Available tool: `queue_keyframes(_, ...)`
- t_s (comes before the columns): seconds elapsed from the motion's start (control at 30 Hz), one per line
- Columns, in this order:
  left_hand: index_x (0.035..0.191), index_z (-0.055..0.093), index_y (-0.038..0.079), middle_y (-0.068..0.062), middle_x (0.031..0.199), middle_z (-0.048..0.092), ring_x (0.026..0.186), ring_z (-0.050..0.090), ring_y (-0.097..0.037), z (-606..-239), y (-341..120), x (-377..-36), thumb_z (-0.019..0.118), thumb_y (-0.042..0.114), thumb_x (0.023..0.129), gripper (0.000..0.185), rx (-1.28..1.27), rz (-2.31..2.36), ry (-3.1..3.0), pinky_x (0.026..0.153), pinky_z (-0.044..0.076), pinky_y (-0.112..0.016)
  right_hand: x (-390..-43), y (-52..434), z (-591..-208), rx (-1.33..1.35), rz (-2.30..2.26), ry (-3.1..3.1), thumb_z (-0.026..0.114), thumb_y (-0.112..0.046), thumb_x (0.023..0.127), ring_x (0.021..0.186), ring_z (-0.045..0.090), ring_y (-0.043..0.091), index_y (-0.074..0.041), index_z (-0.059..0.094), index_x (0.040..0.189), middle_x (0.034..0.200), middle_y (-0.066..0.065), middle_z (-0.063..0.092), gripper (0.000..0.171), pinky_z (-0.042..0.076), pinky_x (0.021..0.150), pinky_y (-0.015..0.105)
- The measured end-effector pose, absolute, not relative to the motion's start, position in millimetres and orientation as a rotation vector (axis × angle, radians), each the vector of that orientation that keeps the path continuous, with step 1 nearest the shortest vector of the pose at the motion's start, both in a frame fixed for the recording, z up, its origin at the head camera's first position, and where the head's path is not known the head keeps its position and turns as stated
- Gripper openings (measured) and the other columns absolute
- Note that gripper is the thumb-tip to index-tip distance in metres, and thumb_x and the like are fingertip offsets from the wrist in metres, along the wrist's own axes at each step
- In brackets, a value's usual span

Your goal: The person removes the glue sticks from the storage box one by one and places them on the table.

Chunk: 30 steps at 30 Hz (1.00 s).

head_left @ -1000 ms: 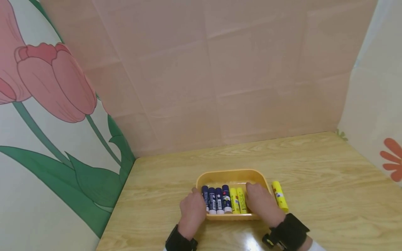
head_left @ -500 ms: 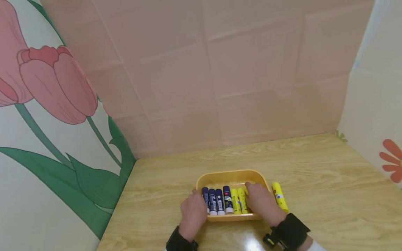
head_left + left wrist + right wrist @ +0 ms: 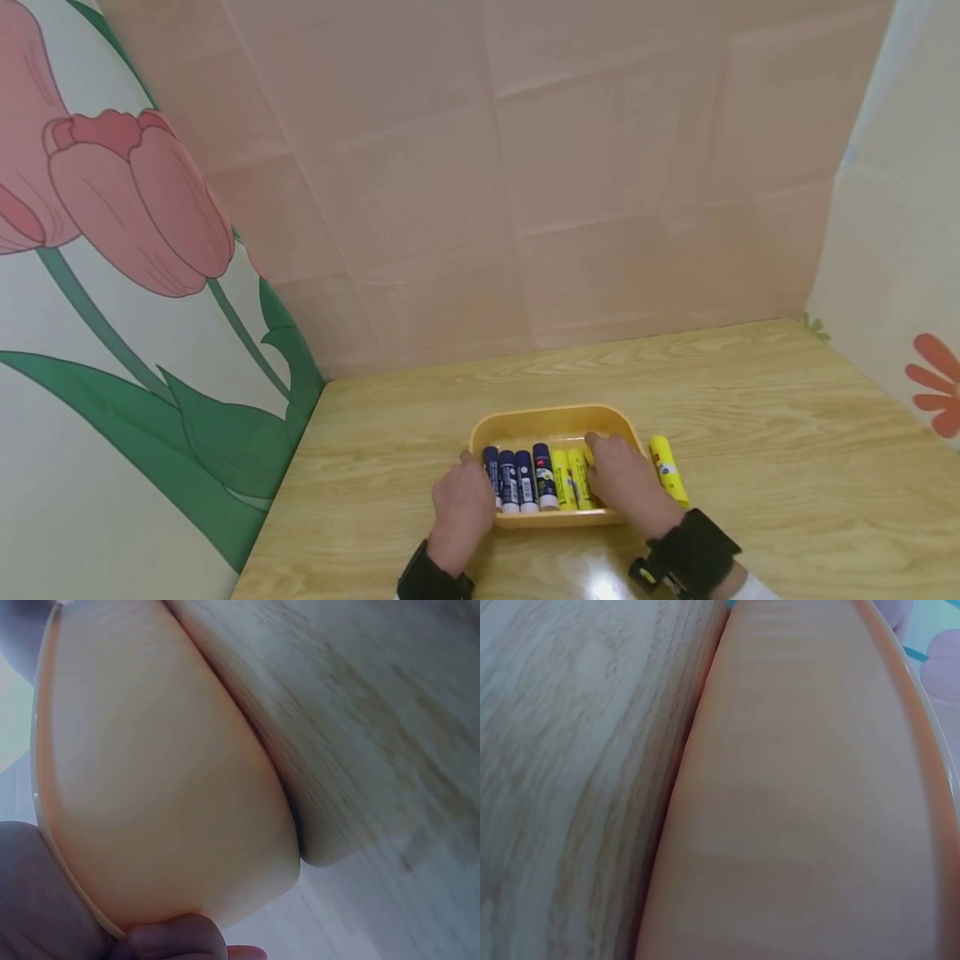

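Two hands hold an orange tray (image 3: 551, 417) at the table's (image 3: 750, 467) near edge: the left hand (image 3: 463, 507) curls round its 9 o'clock rim, the right hand (image 3: 624, 486) lies over the 3 o'clock end, fingers bent onto the rim. Since a second ago both hands have hardly shifted and the tray sits a touch nearer. Inside lie four dark blue glue sticks (image 3: 518, 479) and two yellow glue sticks (image 3: 572, 477), side by side. One loose yellow stick (image 3: 668, 470) rests just outside at 3 o'clock. Farther, at 12 o'clock, stands a pink backdrop (image 3: 525, 167); a tulip panel (image 3: 127, 250) closes 9 o'clock
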<state>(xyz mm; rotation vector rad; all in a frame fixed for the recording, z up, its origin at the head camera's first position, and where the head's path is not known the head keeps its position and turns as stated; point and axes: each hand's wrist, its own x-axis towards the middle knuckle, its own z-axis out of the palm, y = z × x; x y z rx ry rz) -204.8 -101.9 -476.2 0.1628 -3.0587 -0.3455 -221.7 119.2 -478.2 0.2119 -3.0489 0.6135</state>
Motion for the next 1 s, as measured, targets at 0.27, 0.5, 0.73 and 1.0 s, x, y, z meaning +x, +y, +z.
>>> queue_keyframes(0.27,0.112,0.057,-0.005,-0.013,0.074,0.058,0.062,0.059,-0.024,-475.8,-102.9,-204.3,0.059,0.021,0.098,0.03,0.147,-0.348,-3.048,0.053,0.048,-0.039,-221.5,119.6,-476.5,0.204,0.652,-3.041,0.067,-0.003,0.084,0.07,0.05,0.021,0.003,0.062,0.111,0.081,0.01,0.057,0.028,0.047,0.06,0.037)
queue_keyframes(0.5,0.104,0.056,-0.003,-0.014,0.074,0.06,0.064,0.062,-0.026,-477.1,-102.8,-204.4,0.058,0.018,0.097,0.022,0.153,-0.345,-3.025,0.055,0.049,-0.042,-220.2,120.0,-474.8,0.222,0.654,-3.018,0.067,-0.001,0.082,0.067,0.048,0.02,0.002,0.062,0.106,0.076,0.007,0.053,0.025,0.043,0.058,0.034)
queue_keyframes(0.73,0.109,0.057,-0.004,-0.013,0.074,0.059,0.062,0.06,-0.024,-476.2,-102.6,-205.0,0.057,0.019,0.098,0.025,0.159,-0.344,-3.048,0.054,0.049,-0.04,-219.9,120.7,-472.8,0.222,0.678,-3.034,0.068,-0.003,0.084,0.069,0.049,0.02,0.003,0.061,0.11,0.079,0.007,0.054,0.027,0.045,0.06,0.035)
queue_keyframes(1.0,0.113,0.056,-0.005,-0.012,0.073,0.057,0.061,0.057,-0.022,-474.2,-102.4,-204.4,0.057,0.02,0.099,0.029,0.171,-0.347,-3.073,0.053,0.048,-0.038,-220.1,120.8,-469.7,0.231,0.672,-3.024,0.069,-0.004,0.083,0.071,0.051,0.019,0.003,0.061,0.119,0.084,0.01,0.06,0.037,0.047,0.063,0.035)
